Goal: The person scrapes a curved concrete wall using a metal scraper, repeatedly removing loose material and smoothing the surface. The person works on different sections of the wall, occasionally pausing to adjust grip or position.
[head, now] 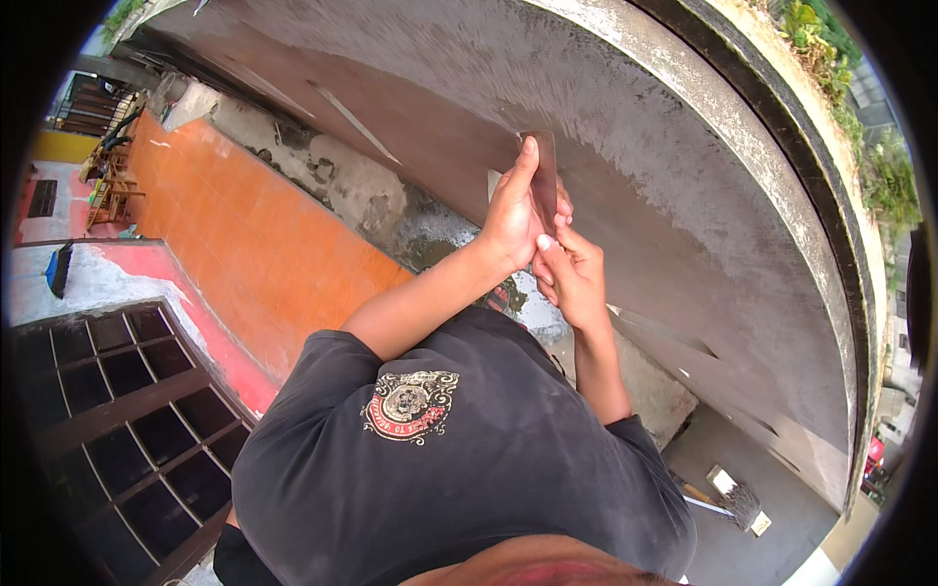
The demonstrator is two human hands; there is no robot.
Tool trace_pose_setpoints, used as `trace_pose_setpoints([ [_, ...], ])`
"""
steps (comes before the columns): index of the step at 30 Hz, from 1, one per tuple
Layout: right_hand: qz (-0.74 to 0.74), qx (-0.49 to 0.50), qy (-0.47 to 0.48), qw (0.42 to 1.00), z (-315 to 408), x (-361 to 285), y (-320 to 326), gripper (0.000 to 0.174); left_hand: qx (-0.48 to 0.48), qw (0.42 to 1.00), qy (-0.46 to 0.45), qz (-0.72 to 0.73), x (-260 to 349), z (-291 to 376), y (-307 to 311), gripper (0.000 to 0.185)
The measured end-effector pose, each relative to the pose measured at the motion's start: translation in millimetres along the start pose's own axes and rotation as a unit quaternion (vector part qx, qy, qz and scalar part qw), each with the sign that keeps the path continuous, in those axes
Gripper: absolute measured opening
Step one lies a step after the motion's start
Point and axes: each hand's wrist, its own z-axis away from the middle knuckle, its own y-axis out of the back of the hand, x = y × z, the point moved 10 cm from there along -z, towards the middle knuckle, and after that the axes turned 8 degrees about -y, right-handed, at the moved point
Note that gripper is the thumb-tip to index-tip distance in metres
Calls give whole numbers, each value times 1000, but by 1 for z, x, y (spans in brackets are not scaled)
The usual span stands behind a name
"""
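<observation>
My left hand (511,220) holds a thin, flat, brown rectangular sheet (544,172), its thumb along one long edge and fingertips showing past the other. At the sheet's lower end, my right hand (575,275) has its thumb and forefinger pinched together on it. The sheet's material cannot be told for sure. Just beyond both hands stands a low wall (645,242) with a streaky grey-brown coating. A pale edge (494,183) shows behind my left hand; what it belongs to is hidden.
Stained concrete ground (352,176) runs between the wall and an orange tiled floor (242,234). A sandalled foot (498,297) shows below my hands. At the lower right lie brushes (740,505). A dark-framed window (139,417) and a blue broom (58,271) are at left.
</observation>
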Motion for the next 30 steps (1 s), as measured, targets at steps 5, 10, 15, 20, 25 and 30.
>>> trace_pose_setpoints([
  [5,16,32,-12,999,4,-4,1,25,-5,1000,-2,-18,-1,1,-6,56],
  [10,20,-10,37,999,-11,-21,-21,13,28,997,-68,8,33,-8,-5,58],
  [15,30,15,-3,999,-8,-9,-17,31,45,997,55,-20,10,0,2,58],
  [20,9,18,4,1000,1,-3,-8,23,40,999,17,-22,8,5,-1,52],
  [25,-2,3,7,1000,5,-7,2,28,-32,999,7,-16,3,3,-12,52],
  [30,148,-59,89,983,49,-33,19,57,-309,906,-207,-203,27,38,-46,52],
])
